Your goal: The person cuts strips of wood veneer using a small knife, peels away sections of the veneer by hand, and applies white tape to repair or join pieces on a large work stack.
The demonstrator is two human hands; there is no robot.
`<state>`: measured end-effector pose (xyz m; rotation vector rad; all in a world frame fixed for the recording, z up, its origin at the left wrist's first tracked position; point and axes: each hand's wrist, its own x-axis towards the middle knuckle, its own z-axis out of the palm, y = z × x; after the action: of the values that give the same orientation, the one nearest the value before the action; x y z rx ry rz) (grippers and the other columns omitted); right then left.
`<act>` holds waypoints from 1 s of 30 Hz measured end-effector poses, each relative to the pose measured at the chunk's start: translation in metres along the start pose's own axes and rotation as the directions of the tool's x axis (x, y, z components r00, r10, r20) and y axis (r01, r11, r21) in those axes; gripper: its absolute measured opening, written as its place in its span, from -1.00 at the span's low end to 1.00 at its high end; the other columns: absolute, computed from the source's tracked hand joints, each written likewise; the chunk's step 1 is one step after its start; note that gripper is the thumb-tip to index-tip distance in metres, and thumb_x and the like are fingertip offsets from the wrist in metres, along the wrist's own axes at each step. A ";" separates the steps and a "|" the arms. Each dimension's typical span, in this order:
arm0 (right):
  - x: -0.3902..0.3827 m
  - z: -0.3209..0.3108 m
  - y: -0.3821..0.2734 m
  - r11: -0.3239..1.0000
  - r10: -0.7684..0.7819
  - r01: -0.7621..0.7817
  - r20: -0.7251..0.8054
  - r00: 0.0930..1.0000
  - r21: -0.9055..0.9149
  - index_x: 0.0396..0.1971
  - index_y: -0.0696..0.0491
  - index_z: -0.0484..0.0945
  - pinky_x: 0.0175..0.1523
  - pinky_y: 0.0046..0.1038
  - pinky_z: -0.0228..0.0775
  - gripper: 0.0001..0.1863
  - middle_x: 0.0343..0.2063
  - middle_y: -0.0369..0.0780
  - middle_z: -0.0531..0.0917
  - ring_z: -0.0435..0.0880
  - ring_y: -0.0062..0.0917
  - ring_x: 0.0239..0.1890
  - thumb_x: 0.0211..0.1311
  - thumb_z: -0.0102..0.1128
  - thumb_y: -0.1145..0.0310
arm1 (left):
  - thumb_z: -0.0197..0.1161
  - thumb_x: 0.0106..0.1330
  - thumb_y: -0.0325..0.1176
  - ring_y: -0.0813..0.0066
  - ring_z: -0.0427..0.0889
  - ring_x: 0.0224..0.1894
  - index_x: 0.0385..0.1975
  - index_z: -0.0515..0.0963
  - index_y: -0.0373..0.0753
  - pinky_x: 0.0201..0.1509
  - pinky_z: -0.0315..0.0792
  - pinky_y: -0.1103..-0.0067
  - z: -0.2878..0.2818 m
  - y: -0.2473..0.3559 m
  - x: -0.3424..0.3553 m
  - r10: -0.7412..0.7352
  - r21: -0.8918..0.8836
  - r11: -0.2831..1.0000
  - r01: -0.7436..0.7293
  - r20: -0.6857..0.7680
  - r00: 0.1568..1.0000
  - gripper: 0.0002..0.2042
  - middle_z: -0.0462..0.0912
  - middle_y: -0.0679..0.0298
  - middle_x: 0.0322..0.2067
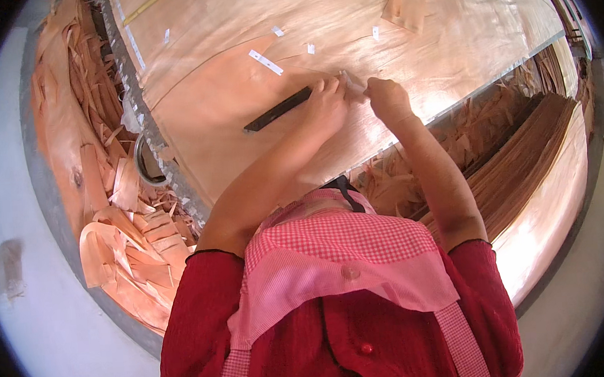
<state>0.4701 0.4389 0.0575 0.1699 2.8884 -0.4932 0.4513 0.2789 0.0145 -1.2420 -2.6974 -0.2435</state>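
A large thin sheet of wood veneer (207, 135) lies across the table before me. My left hand (327, 104) is closed near the middle of the sheet, its fingertips at a small strip of white tape (354, 87). Just to the right, my right hand (389, 100) is closed in a pinch at the tape's other side. A long dark flat bar (279, 110), perhaps a blade, runs from beside my left hand down to the left; whether the hand grips it is hidden. Above it lies a longer white tape strip (266, 62), with several small tape bits around.
Torn veneer scraps (135, 249) heap up at the left. A tape roll or ring (147, 161) hangs at the table's left edge. To the right stands a thick veneer stack (524, 159). A loose veneer strip (406, 0) lies on the sheet's far part, a yellow stick (149, 4) far left.
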 end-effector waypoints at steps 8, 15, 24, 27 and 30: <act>-0.070 0.008 -0.005 0.656 0.161 -0.399 0.397 0.904 0.641 -0.30 0.19 0.48 -0.59 -0.61 0.32 -0.72 -0.57 -0.18 0.61 0.52 -0.63 -0.67 0.19 -0.01 0.26 | 0.13 0.09 -0.40 0.24 0.37 0.04 -0.10 0.42 -0.28 0.09 0.25 0.40 -0.053 -0.031 -0.065 -0.202 -0.462 0.880 0.109 -0.156 0.967 -0.66 0.41 0.18 -0.01; -0.129 0.098 -0.112 0.358 0.242 -0.463 0.398 0.885 0.811 -0.47 0.23 0.50 -0.68 -0.62 0.23 -0.69 -0.70 -0.26 0.49 0.44 -0.65 -0.74 0.14 0.09 0.23 | 0.12 0.11 -0.29 0.20 0.20 0.18 0.05 0.28 -0.38 0.19 0.14 0.40 -0.062 -0.018 -0.187 -0.139 -0.586 0.806 0.090 -0.040 0.989 -0.50 0.24 0.11 0.13; -0.132 0.082 -0.132 0.906 0.275 -0.201 0.158 0.948 -0.372 -0.29 0.13 0.53 -0.36 -0.52 0.45 -0.80 -0.42 -0.19 0.63 0.62 -0.50 -0.38 0.09 0.01 0.43 | 0.07 0.12 -0.14 0.20 0.03 0.26 0.08 0.28 -0.25 0.29 -0.08 0.25 -0.042 -0.023 -0.207 0.026 -0.249 0.969 -0.013 0.049 0.998 -0.47 0.15 0.19 0.19; -0.161 0.085 -0.130 0.989 0.069 -0.100 0.256 0.964 0.108 -0.24 0.13 0.50 -0.41 -0.52 0.43 -0.78 -0.42 -0.19 0.62 0.61 -0.52 -0.43 0.13 -0.03 0.45 | 0.19 0.05 -0.24 0.20 0.08 0.23 0.04 0.31 -0.27 0.24 0.04 0.28 -0.061 -0.051 -0.240 -0.065 -0.454 0.889 0.057 -0.004 0.998 -0.47 0.22 0.18 0.14; -0.191 0.126 -0.182 0.580 0.209 -0.538 0.526 0.824 0.612 -0.24 0.18 0.48 -0.60 -0.63 0.30 -0.74 -0.55 -0.20 0.61 0.48 -0.64 -0.67 0.16 0.06 0.31 | 0.26 -0.01 -0.38 0.23 0.25 0.14 -0.06 0.40 -0.30 0.15 0.19 0.37 -0.063 -0.085 -0.311 -0.143 -0.412 0.907 0.083 -0.118 0.983 -0.55 0.36 0.15 0.03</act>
<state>0.6523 0.2108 0.0406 0.7133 1.9795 -1.4063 0.5908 -0.0187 0.0029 -1.1037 -2.6739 -0.9158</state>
